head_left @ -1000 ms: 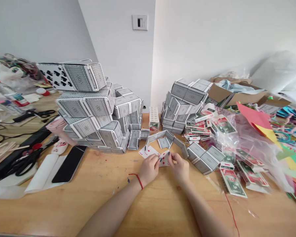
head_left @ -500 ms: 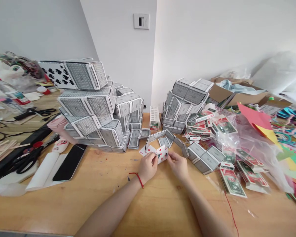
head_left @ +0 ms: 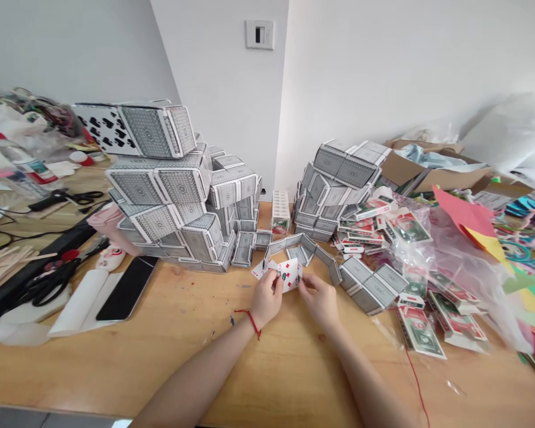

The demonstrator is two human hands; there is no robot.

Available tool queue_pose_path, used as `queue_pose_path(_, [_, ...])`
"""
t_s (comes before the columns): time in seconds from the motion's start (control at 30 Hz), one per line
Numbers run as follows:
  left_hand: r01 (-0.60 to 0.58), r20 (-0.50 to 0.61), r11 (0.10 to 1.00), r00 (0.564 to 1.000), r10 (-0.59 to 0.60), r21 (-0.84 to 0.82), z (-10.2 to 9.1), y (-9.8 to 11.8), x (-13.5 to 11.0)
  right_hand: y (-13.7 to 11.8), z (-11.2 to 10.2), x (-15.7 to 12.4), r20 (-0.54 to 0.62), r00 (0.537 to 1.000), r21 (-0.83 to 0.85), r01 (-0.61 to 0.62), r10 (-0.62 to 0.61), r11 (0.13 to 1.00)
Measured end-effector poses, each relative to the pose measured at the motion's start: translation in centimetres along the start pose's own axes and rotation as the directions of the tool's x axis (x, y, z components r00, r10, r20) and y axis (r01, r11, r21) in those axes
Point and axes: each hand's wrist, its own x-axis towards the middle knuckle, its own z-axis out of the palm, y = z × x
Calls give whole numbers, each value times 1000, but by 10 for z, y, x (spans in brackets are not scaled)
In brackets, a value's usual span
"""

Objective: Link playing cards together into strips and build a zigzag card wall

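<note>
The left hand (head_left: pixel 266 297) and right hand (head_left: pixel 321 296) are pinching a card (head_left: pixel 289 274) in tight fingers low over the surface (head_left: pixel 182 339), near the card wall (head_left: pixel 294 242), so a soft grip is looking best.

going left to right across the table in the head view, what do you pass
scissors → black phone → left hand → playing cards → right hand → green card pack → red paper sheet
</note>
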Motion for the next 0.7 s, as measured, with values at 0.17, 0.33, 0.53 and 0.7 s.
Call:
queue_pose_path(0.17, [-23,61,1000,998,23,2,2,3,0,0,5,-4,-107,994,-203,-21,-1,979])
queue_pose_path(0.33, [-22,104,1000,994,21,7,0,0,1,5,5,-4,-125,992,-214,-4,-23,977])
queue_pose_path(0.53, [-96,119,995,989,91,40,-2,-3,2,9,0,2,-15,999,2,-30,30,1000])
queue_pose_path(0.7, [-112,164,993,981,103,42,-2,-2,1,8,3,-1,-135,990,-206,16,-44,978])
